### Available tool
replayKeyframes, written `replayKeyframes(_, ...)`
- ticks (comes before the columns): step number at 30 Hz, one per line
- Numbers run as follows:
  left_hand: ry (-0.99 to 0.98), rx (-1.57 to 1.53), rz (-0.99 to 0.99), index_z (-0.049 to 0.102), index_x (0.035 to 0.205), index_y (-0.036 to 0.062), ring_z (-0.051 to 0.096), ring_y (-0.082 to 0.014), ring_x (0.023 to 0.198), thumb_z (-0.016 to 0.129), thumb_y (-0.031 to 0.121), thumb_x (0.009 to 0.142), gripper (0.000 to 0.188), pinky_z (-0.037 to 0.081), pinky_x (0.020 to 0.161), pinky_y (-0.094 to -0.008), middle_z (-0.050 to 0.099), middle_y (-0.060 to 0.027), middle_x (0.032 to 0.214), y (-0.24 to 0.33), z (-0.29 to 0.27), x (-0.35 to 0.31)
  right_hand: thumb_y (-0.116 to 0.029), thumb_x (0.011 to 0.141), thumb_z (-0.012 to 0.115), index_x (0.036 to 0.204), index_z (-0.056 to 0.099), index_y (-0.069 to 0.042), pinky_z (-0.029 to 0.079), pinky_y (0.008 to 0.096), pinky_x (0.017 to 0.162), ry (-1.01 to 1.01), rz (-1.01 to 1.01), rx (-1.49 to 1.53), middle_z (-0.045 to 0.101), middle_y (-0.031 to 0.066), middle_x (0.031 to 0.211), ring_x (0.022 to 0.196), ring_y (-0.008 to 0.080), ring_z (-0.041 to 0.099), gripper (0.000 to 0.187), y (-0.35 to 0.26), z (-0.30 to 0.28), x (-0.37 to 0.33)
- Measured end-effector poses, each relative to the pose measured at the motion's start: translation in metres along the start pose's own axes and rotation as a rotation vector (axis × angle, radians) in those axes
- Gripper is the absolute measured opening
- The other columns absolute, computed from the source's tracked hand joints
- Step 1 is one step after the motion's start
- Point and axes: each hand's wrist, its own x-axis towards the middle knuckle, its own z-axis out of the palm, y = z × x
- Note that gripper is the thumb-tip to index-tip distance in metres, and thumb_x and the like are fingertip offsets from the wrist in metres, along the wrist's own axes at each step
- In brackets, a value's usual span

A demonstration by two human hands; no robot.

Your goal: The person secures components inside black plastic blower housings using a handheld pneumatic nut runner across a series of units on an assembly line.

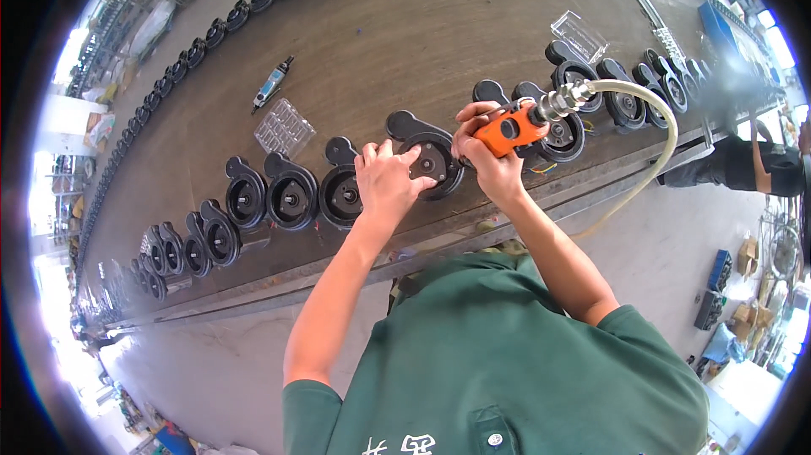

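Observation:
My left hand [389,180] rests on a black round housing [432,164] with a side spout. Its thumb and forefinger are spread over the disc inside the housing, and the other fingers lie at its left rim. Just right of that housing, my right hand [497,163] is wrapped round an orange air tool [511,129]. A metal coupling [564,102] and a clear hose [667,138] run from the tool to the right. The tool's working end is hidden. Another black housing [562,138] stands partly behind the tool, with thin coloured wires beside it.
More black housings [291,197] line the near edge of the brown bench [405,41] on both sides. A blue-grey pen-shaped tool [272,85], a clear compartment tray [285,128] and a clear box [579,36] lie farther back. Another row [215,32] curves along the far side. Another person [743,166] is at right.

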Motion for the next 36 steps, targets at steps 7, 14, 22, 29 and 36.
replayKeyframes(7,-0.058,0.109,-0.06,0.08,0.116,0.0242,0.06,-0.0266,0.108,0.087,0.051,0.068,0.055,0.042,0.096,-0.0444,0.073,-0.0031,0.102,0.006,0.0,0.005,0.003,0.08,0.066,0.104,0.062,0.004,0.052,0.0244,0.064,-0.05,0.076,-0.059,0.067,0.0035,0.083,0.07,0.0088,0.064,0.025,0.029,0.011,0.013)
replayKeyframes(14,-0.035,0.081,-0.138,0.081,0.1,0.021,0.062,-0.0279,0.112,0.089,0.044,0.07,0.039,0.043,0.098,-0.0463,0.074,-0.0044,0.101,0.014,0.006,0.003,0.004,0.08,0.065,0.101,0.061,0.003,0.052,0.0249,0.063,-0.106,0.014,-0.061,0.065,0.0031,0.08,0.069,0.009,0.063,0.021,0.039,0.018,0.035)
replayKeyframes(22,-0.086,0.183,-0.159,0.081,0.114,0.0278,0.062,-0.0254,0.112,0.087,0.047,0.074,0.045,0.043,0.096,-0.0436,0.074,-0.0024,0.104,0.019,0.003,0.006,0.007,0.081,0.063,0.105,0.059,0.003,0.052,0.026,0.061,-0.118,0.001,0.035,0.064,0.0037,0.078,0.066,0.0104,0.062,0.024,0.049,0.021,0.048)
replayKeyframes(29,-0.051,0.166,-0.154,0.081,0.113,0.0275,0.062,-0.0253,0.11,0.087,0.046,0.073,0.044,0.043,0.095,-0.0435,0.074,-0.0026,0.103,0.019,0.006,0.004,0.007,0.081,0.063,0.104,0.061,0.002,0.053,0.0256,0.062,-0.122,-0.024,0.006,0.064,0.0029,0.079,0.067,0.0103,0.063,0.023,0.053,0.019,0.049)
replayKeyframes(36,-0.051,0.144,-0.156,0.082,0.108,0.0266,0.062,-0.0262,0.108,0.088,0.047,0.071,0.042,0.043,0.095,-0.0441,0.074,-0.0029,0.102,0.017,0.007,0.003,0.004,0.077,0.066,0.091,0.063,0.001,0.05,0.0253,0.065,-0.173,-0.024,-0.087,0.068,0.0042,0.087,0.07,0.0083,0.059,0.014,0.059,0.02,0.047)
